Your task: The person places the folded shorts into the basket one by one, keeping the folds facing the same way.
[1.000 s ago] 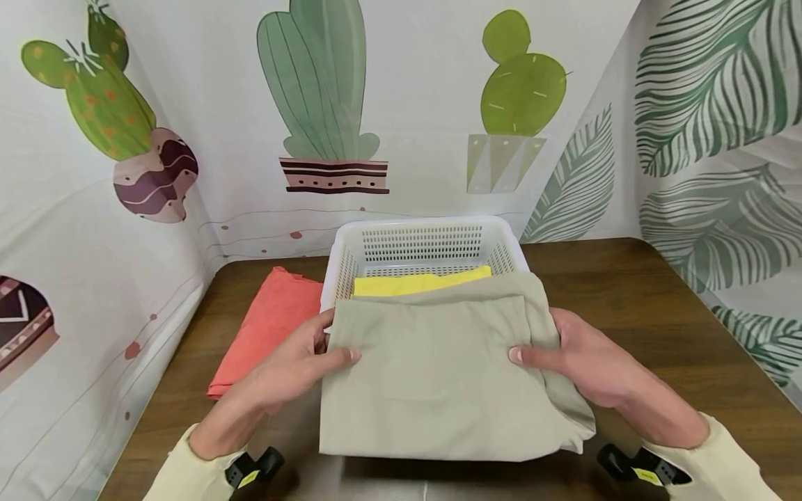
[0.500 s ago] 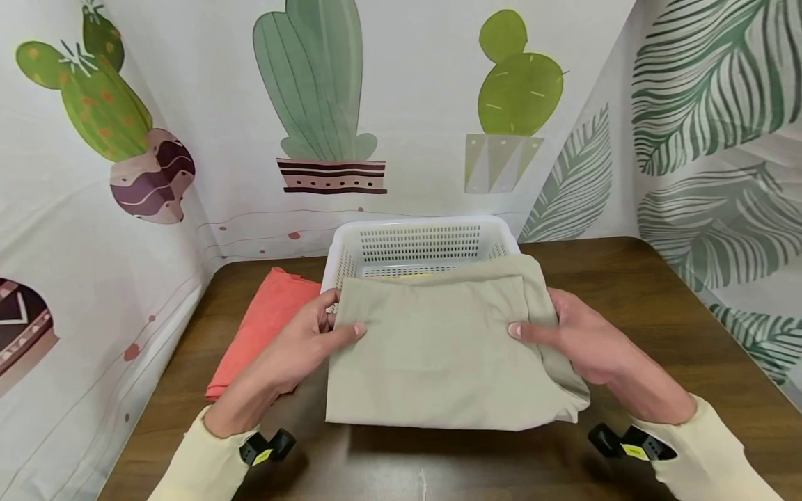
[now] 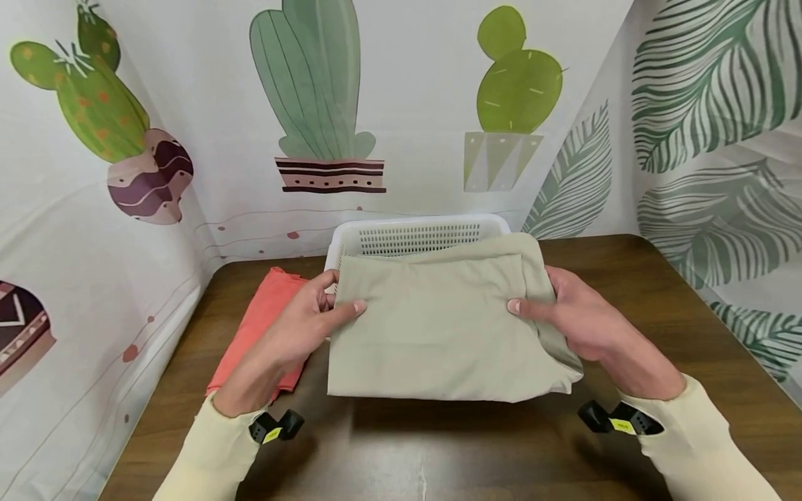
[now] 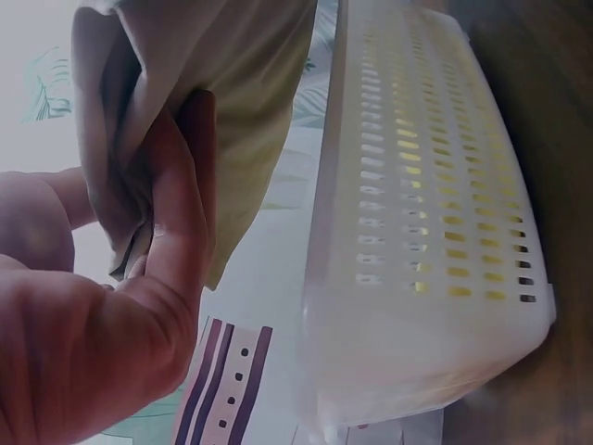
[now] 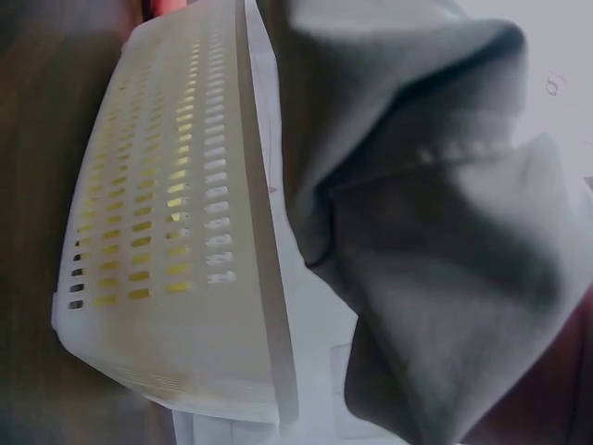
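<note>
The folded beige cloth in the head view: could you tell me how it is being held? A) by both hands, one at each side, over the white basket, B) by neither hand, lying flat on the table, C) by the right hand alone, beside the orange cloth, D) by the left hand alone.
A: the left hand and right hand each grip a side of the folded beige cloth above the white basket.

Folded cloth (image 3: 438, 327) above basket (image 3: 413, 233); another garment (image 3: 260, 334) lies left.
</note>
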Tool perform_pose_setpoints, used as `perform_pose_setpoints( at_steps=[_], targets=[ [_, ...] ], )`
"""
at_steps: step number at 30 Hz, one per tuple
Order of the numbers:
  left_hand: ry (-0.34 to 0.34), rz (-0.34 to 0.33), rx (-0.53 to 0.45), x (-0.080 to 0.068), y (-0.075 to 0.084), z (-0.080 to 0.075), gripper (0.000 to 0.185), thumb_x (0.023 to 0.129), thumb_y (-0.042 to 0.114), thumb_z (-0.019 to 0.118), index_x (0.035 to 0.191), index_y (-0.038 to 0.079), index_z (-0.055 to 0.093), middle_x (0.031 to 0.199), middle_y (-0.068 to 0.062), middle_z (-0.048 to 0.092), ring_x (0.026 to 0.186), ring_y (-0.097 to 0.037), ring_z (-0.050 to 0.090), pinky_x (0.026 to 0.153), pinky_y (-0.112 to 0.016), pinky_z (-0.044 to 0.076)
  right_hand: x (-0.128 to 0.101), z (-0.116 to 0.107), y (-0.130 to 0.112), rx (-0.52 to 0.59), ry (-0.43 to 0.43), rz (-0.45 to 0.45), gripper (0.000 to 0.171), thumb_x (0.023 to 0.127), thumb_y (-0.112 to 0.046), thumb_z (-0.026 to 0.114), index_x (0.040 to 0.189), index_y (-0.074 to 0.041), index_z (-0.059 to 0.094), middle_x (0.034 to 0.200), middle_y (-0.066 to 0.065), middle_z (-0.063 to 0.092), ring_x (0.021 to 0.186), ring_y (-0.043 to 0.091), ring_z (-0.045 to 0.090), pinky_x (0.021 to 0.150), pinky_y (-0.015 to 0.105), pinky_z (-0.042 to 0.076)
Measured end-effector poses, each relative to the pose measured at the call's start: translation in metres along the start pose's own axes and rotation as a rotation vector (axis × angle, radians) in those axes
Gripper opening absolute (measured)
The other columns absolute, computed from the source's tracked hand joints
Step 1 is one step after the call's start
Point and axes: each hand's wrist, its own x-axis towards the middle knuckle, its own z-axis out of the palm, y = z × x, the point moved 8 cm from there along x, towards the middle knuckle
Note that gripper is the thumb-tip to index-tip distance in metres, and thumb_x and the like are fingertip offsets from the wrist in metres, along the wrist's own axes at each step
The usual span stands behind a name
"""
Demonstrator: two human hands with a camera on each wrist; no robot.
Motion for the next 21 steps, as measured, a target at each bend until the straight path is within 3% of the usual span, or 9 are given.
perform_pose_setpoints(
  at_steps=[13,21],
  targets=[
    [0.019,0.020,-0.076,0.020,0.006,-0.008,0.042,0.107,0.012,0.064,0.145,0.008,0.047,0.104,-0.015,0.079,0.085,-0.030,0.080,0.072,-0.053,0.064,0.022,-0.010,-0.001,0.075,0.008,-0.017,0.040,0.101,-0.003,0.069,0.133,0.000,0.046,0.108,0.010,0.072,0.093,0.027,0.077,0.077,0.047,0.064],
    [0.018,0.023,-0.158,0.032,0.007,-0.011,0.042,0.108,0.012,0.062,0.146,0.009,0.045,0.101,-0.007,0.080,0.082,-0.023,0.080,0.070,-0.045,0.065,0.036,-0.016,-0.002,0.149,0.011,-0.017,0.037,0.102,0.000,0.067,0.134,-0.003,0.047,0.107,0.007,0.074,0.092,0.023,0.077,0.076,0.042,0.065]
  ],
)
